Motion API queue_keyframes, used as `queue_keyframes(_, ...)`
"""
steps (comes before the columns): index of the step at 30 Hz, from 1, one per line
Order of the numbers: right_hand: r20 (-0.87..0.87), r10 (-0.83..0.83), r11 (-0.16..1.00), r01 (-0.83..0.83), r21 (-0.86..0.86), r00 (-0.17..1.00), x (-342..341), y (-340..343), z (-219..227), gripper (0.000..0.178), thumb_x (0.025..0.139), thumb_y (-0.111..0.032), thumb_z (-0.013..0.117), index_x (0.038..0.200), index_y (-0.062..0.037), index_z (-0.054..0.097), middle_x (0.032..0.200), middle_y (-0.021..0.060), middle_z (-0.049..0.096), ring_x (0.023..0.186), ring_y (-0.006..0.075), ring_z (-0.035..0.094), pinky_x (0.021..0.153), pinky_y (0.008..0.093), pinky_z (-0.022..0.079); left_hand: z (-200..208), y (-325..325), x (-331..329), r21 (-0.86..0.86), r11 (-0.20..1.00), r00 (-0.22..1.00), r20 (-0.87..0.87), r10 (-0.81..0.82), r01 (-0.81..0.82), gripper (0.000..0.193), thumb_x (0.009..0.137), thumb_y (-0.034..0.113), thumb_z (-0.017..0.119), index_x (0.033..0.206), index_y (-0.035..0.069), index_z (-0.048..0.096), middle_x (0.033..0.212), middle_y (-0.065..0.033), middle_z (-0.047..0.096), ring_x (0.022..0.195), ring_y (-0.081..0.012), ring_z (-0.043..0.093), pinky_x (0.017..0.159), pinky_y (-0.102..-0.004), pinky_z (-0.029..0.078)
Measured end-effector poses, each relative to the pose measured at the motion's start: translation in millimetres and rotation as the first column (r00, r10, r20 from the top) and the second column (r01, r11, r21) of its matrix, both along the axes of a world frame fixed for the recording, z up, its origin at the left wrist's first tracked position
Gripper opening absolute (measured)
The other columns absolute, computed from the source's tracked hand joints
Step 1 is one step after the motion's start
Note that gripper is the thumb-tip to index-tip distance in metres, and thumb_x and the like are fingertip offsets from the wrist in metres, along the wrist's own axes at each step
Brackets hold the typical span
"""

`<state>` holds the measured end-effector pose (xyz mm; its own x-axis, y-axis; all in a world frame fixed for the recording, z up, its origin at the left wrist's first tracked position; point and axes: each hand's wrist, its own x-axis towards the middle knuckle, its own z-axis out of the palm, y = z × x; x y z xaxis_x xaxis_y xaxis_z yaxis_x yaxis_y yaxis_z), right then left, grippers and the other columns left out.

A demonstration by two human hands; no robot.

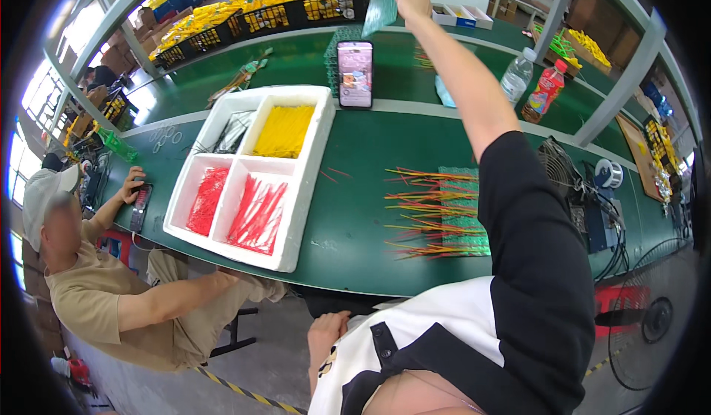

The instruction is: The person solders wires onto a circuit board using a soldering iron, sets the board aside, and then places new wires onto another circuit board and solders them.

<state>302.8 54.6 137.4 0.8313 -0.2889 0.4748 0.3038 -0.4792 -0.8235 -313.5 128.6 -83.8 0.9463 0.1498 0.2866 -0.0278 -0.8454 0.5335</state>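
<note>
My right hand point(415, 6), arm stretched far over the bench, is closed on the edge of a thin green circuit board panel point(381, 7), held up above a stack of green boards point(343, 35). Low by the bench's front edge, my left hand point(328, 330) rests near my lap with its fingers curled in; nothing shows in it. On the bench before me lies another green board panel point(461, 215), with rows of red and yellow wires point(418, 213) jutting out to its left. A white foam tray point(305, 193) holds yellow, red and dark wires in separate compartments.
A phone point(355, 74) stands upright behind the tray. Further right are a clear bottle point(518, 75) and a red-capped bottle point(544, 91), then a solder spool point(609, 173). A person point(104, 289) sits at left. Black crates point(259, 21) of yellow parts line the back.
</note>
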Motion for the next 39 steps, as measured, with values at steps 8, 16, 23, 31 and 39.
queue_keyframes(8, 0.047, 0.655, 0.652, -0.596, 0.469, 0.754, -196.4, -200.6, 65.0, 0.008, 0.081, -0.011, 0.058, 0.085, -0.0042, 0.059, 0.073, 0.0050, 0.060, 0.066, 0.0137, 0.058, 0.059, 0.0278, 0.047, 106.7, -61.6, 128.2, 0.177, 0.881, 0.846, 0.247, -0.472, 0.440, 0.032, 0.069, 0.004, 0.066, 0.100, 0.003, 0.057, 0.095, -0.0102, 0.058, 0.086, -0.0266, 0.057, 0.069, -0.0334, 0.048)
queue_keyframes(16, -0.070, 0.268, 0.919, -0.233, 0.319, 0.961, -444.5, -343.6, -49.4, 0.010, 0.077, -0.013, 0.063, 0.077, -0.0069, 0.055, 0.076, -0.0051, 0.049, 0.072, 0.0045, 0.042, 0.065, 0.0193, 0.032, 69.4, -119.2, 199.2, 0.675, 0.553, 0.715, 0.052, -0.697, 0.489, 0.046, 0.073, 0.021, 0.065, 0.114, 0.002, 0.054, 0.111, -0.0158, 0.054, 0.105, -0.0288, 0.053, 0.087, -0.0382, 0.046)
queue_keyframes(23, -0.227, 0.243, 0.658, 0.012, 0.753, 0.943, -490.0, -325.5, -144.8, 0.007, 0.083, -0.007, 0.059, 0.077, -0.0050, 0.055, 0.065, -0.0053, 0.050, 0.055, 0.0019, 0.040, 0.052, 0.0172, 0.029, 113.0, -116.3, 237.5, 0.697, 0.586, 0.619, 0.258, -0.742, 0.413, 0.029, 0.081, 0.013, 0.054, 0.105, -0.003, 0.054, 0.098, -0.0162, 0.062, 0.087, -0.0266, 0.062, 0.070, -0.0336, 0.052)
queue_keyframes(31, -0.266, 0.211, 0.847, -0.040, 0.531, 0.940, -455.2, -293.5, -174.3, 0.008, 0.085, -0.007, 0.057, 0.078, -0.0023, 0.055, 0.062, -0.0045, 0.051, 0.054, 0.0015, 0.042, 0.049, 0.0180, 0.033, 239.1, -101.6, 377.8, 0.460, 0.673, 0.717, 0.106, -0.689, 0.579, 0.014, 0.085, 0.011, 0.048, 0.086, 0.001, 0.058, 0.080, -0.0201, 0.061, 0.078, -0.0390, 0.058, 0.068, -0.0432, 0.046)
queue_keyframes(39, -0.294, 0.035, 0.928, 0.078, 0.364, 0.955, -444.3, -277.3, -176.4, 0.011, 0.086, -0.008, 0.058, 0.083, 0.0028, 0.058, 0.067, -0.0028, 0.056, 0.058, 0.0007, 0.046, 0.050, 0.0169, 0.035, 255.6, -129.2, 557.9, 0.774, 0.614, 0.706, 0.348, -0.617, 0.155, 0.017, 0.083, 0.013, 0.049, 0.098, 0.013, 0.057, 0.072, -0.0149, 0.063, 0.070, -0.0304, 0.063, 0.059, -0.0410, 0.050)
